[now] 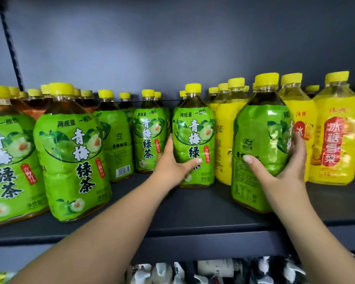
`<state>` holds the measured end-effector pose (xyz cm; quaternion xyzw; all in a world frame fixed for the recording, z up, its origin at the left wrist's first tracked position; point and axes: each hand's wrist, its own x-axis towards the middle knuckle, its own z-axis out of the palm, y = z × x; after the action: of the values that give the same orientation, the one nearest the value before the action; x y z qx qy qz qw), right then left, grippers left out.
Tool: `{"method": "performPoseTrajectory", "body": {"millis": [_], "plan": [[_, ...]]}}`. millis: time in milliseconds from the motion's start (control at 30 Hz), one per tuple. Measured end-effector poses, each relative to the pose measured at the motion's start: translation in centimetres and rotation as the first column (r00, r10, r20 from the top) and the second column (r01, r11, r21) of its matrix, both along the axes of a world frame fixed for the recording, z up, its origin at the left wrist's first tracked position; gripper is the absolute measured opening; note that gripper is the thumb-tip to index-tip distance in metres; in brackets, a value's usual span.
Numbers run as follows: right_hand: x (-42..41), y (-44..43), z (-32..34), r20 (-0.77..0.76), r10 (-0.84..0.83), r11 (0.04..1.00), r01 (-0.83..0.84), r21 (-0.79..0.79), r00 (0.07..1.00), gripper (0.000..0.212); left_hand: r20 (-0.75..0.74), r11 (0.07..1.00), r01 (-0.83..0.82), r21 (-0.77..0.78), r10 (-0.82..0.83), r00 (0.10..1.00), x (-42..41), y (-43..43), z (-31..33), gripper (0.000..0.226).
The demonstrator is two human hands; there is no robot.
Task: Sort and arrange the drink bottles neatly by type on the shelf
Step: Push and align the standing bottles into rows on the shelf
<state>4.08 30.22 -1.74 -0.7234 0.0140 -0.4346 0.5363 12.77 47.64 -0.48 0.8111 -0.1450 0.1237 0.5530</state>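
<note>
Green-labelled tea bottles with yellow caps stand on the dark shelf (193,203). My left hand (173,162) grips one green bottle (193,128) in the middle, fingers behind its left side and thumb across the front. My right hand (283,165) wraps around another green bottle (258,144) nearer the shelf's front, its label turned sideways. Right of it stand yellow-labelled bottles (334,140). More green bottles (70,152) fill the left side, with orange-labelled bottles (32,111) behind them.
A bare strip of shelf lies between the left green bottles and my right hand's bottle. A dark twisted cord (10,48) hangs at upper left. Packaged goods (213,271) sit on the lower shelf. The back wall is dark grey.
</note>
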Motion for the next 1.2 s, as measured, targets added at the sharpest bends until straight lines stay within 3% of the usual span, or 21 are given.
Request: {"method": "performPoseTrajectory", "body": {"millis": [167,333,667,800,900,1000,1200], "plan": [[-0.4,0.1,0.1,0.000,-0.006,1.000,0.006,-0.029,1.000,0.108,-0.041,0.986,-0.165,0.021,0.166,0.985,3.9,-0.9,0.0,0.094],[-0.2,0.2,0.0,-0.002,-0.028,0.998,0.028,-0.051,1.000,0.107,-0.075,0.957,-0.254,0.140,0.266,0.961,5.0,-2.1,0.3,0.087],[0.0,0.0,-0.3,0.043,-0.021,0.998,0.023,-0.065,0.999,0.111,-0.081,0.964,-0.215,0.156,0.230,0.970,5.9,-2.5,-0.1,0.086],[-0.2,0.0,-0.2,0.027,-0.037,0.996,0.039,-0.077,0.999,0.109,-0.122,0.934,-0.229,0.273,0.270,0.955,4.4,-2.2,0.5,0.071],[-0.6,0.1,0.1,0.008,-0.040,0.996,0.041,-0.085,0.999,0.107,-0.007,0.905,-0.314,0.289,0.329,0.944,2.8,-0.8,1.4,0.039],[-0.8,0.3,0.4,-0.004,-0.041,0.996,0.041,-0.081,0.999,0.109,0.186,0.872,-0.479,0.099,0.456,0.870,2.1,1.5,1.5,0.032],[-1.8,1.5,0.6,-0.013,-0.041,0.995,0.040,-0.096,0.999,0.109,-0.121,0.852,-0.519,0.071,0.524,0.843,4.8,3.8,-0.2,0.047]]}}
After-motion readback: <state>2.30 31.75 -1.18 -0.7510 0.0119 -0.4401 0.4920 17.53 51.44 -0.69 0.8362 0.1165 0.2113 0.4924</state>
